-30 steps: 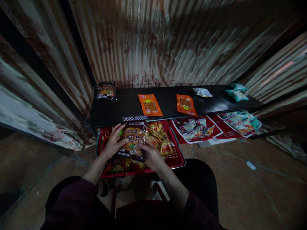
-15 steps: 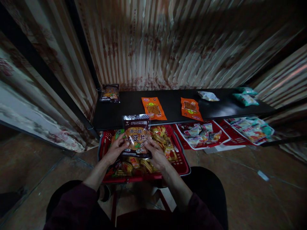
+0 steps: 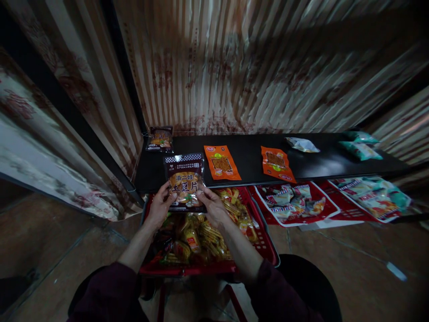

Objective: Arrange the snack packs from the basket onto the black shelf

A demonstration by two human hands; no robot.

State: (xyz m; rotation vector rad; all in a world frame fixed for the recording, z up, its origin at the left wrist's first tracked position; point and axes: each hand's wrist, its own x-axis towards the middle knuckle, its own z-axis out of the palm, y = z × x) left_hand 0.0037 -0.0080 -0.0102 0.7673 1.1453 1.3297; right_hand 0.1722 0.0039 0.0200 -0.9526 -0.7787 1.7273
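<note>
Between my two hands is a dark brown bag of potato chips [image 3: 185, 181], held upright with its printed front facing me. My left hand [image 3: 161, 203] grips its left side and my right hand [image 3: 212, 203] grips its right side, thumbs on the front. Beneath it stands a red basket [image 3: 268, 250] filled with yellow-wrapped snack packs [image 3: 204, 237]. A matching bag of potato chips [image 3: 160, 139] rests at the left end of the black shelf [image 3: 187, 145].
Two orange snack packets [image 3: 222, 163] [image 3: 276, 163] lie on the shelf, with a white packet [image 3: 302, 144] and green packets [image 3: 361, 145] farther right. Below the shelf, red baskets [image 3: 335, 210] hold more packets. Striped curtain [image 3: 217, 67] hangs behind; a dark post [image 3: 122, 67] stands left.
Both hands have lifted the bag of potato chips forward and slightly left, up to the shelf's front edge. The view has shifted, so the shelf and baskets appear lower.
</note>
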